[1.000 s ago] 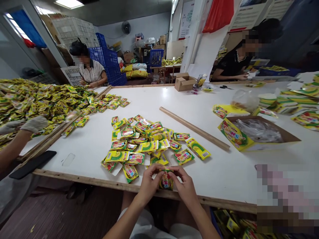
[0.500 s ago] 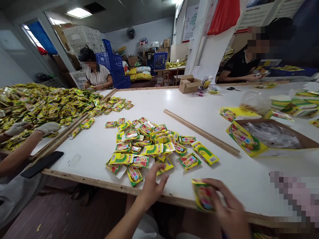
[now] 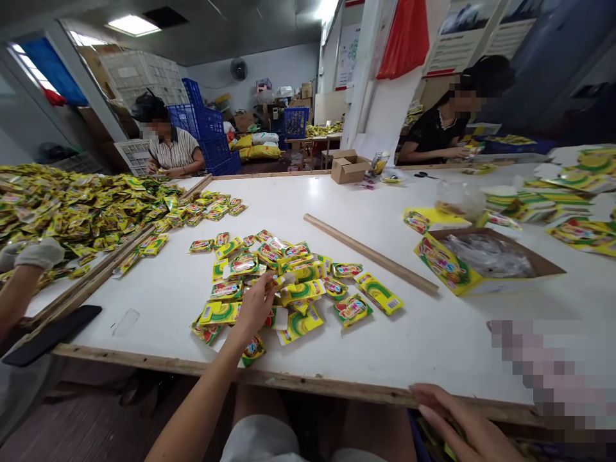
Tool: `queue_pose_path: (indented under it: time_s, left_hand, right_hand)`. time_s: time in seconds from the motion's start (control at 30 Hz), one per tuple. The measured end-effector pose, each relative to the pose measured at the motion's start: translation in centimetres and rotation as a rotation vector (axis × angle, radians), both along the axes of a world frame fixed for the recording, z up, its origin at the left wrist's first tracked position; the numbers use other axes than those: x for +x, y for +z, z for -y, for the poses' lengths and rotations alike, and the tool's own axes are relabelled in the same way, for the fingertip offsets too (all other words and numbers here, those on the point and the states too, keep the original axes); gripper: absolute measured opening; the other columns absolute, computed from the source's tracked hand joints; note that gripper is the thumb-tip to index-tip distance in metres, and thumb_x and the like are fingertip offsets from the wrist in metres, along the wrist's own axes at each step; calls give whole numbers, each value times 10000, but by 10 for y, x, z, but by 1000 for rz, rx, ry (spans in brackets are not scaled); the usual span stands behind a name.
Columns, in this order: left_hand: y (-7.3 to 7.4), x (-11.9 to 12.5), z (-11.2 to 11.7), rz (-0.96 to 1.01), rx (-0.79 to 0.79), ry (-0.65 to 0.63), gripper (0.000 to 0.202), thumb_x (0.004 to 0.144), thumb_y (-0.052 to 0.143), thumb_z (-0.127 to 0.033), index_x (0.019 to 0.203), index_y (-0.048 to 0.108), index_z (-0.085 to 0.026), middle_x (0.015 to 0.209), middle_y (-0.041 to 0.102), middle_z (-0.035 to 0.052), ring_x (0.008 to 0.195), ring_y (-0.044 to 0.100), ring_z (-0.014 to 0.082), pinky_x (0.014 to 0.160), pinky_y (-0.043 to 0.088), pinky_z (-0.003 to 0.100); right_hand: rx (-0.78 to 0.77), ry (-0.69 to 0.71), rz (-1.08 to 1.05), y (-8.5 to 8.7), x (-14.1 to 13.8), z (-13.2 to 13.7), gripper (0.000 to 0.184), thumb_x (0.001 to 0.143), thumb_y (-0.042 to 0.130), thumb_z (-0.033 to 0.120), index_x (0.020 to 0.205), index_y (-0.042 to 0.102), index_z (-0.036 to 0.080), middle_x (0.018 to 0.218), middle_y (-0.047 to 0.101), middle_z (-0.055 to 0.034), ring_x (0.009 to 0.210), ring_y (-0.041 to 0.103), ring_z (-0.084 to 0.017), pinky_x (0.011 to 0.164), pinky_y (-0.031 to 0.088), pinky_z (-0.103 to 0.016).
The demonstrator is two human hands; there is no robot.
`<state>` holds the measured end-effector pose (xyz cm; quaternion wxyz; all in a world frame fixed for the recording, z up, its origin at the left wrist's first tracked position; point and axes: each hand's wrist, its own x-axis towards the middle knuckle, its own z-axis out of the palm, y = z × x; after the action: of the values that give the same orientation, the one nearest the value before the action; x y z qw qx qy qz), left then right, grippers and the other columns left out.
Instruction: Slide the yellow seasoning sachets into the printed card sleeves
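Note:
A loose pile of small yellow-and-green printed boxes (image 3: pixel 301 292) lies on the white table in front of me. My left hand (image 3: pixel 257 303) reaches into the pile, its fingers pinched on a small yellow box (image 3: pixel 276 282) there. Part of that box is hidden behind the fingers. At the front edge of the table, my right hand (image 3: pixel 457 417) holds nothing, its fingers stretched out and apart. Below it, partly covered by the hand, is a blue container (image 3: pixel 419 436) with more yellow-green boxes inside.
A wooden strip (image 3: pixel 370 253) lies right of the pile. Beyond it stands an open yellow carton (image 3: pixel 447 269) with clear plastic inside. A big heap of packets (image 3: pixel 86 205) lies left behind a wooden rail (image 3: pixel 106 269). A co-worker's gloved hand (image 3: pixel 41 253) is there. Two other people sit across.
My left hand has moved forward and left into the pile and closed on a box. The right hand has let go of its box and is lower, at the table edge. The view has shifted right.

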<state>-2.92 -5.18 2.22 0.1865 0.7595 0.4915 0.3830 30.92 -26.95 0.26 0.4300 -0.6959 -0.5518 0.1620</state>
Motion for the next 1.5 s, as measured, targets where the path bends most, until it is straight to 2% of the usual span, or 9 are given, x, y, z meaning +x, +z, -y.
queue_pose_path:
  time_s: [0.1, 0.17, 0.27, 0.37, 0.57, 0.87, 1.13, 1.3, 1.5]
  left_hand:
    - [17, 3, 24, 303, 44, 67, 409, 884, 537, -222, 1265, 393, -241, 1017, 655, 64, 928, 645, 203, 836, 498, 349]
    - [21, 17, 49, 493, -21, -20, 429, 884, 558, -253, 1264, 360, -240, 1050, 648, 74, 966, 642, 198, 853, 502, 338]
    - [10, 45, 83, 599, -243, -237, 330, 899, 547, -294, 1203, 431, -241, 1098, 644, 87, 1007, 639, 202, 858, 511, 328]
    - [-11, 63, 101, 643, -402, -306, 308, 901, 542, -328, 1185, 476, -231, 1084, 649, 93, 1006, 639, 212, 852, 516, 330]
    - [-32, 60, 96, 579, -507, -368, 279, 880, 568, -295, 1147, 531, -223, 967, 668, 62, 916, 650, 201, 808, 514, 317]
    - [-31, 48, 89, 479, -509, -351, 296, 851, 594, -283, 1136, 582, -205, 845, 651, 35, 762, 625, 169, 692, 483, 262]
    - [-32, 55, 86, 540, -418, -292, 125, 846, 597, -263, 942, 619, -186, 1024, 654, 81, 950, 628, 214, 863, 489, 332]
    - [-32, 62, 87, 638, -381, -252, 247, 846, 590, -225, 1089, 545, -210, 1026, 643, 68, 987, 620, 205, 901, 486, 353]
    - [-24, 58, 87, 425, -258, -262, 110, 853, 582, -231, 932, 648, -194, 959, 671, 69, 940, 620, 213, 865, 478, 334]
  right_hand:
    - [-43, 177, -34, 18, -42, -27, 254, 785, 614, 499, 910, 720, 305, 896, 749, -43, 804, 717, -246, 664, 596, -291]
    - [35, 161, -88, 25, -67, -42, 238, 837, 575, 457, 956, 686, 284, 987, 725, -58, 922, 690, -244, 763, 581, -310]
    - [131, 194, -253, 19, -98, -59, 239, 877, 560, 391, 1069, 618, 261, 1104, 677, -72, 1010, 656, -229, 878, 541, -342]
    - [172, 222, -367, 0, -113, -72, 281, 877, 576, 360, 1135, 572, 248, 1111, 661, -77, 964, 667, -213, 857, 548, -341]
    - [54, 261, -324, -22, -112, -82, 285, 887, 543, 392, 1103, 631, 229, 1087, 676, -72, 928, 657, -216, 774, 556, -311]
    - [84, 315, -254, -6, -116, -107, 322, 872, 531, 474, 828, 724, 221, 925, 708, -83, 922, 646, -264, 817, 518, -369]
    - [45, 244, -386, -24, -115, -106, 339, 826, 594, 530, 814, 655, 196, 819, 701, -71, 802, 655, -237, 722, 528, -318]
    - [113, 188, -388, -26, -116, -106, 295, 843, 601, 460, 985, 616, 202, 921, 697, -74, 876, 656, -233, 793, 523, -350]
    - [154, 336, -239, -12, -118, -101, 165, 881, 580, 365, 900, 667, 227, 946, 684, -59, 911, 635, -224, 809, 505, -332]
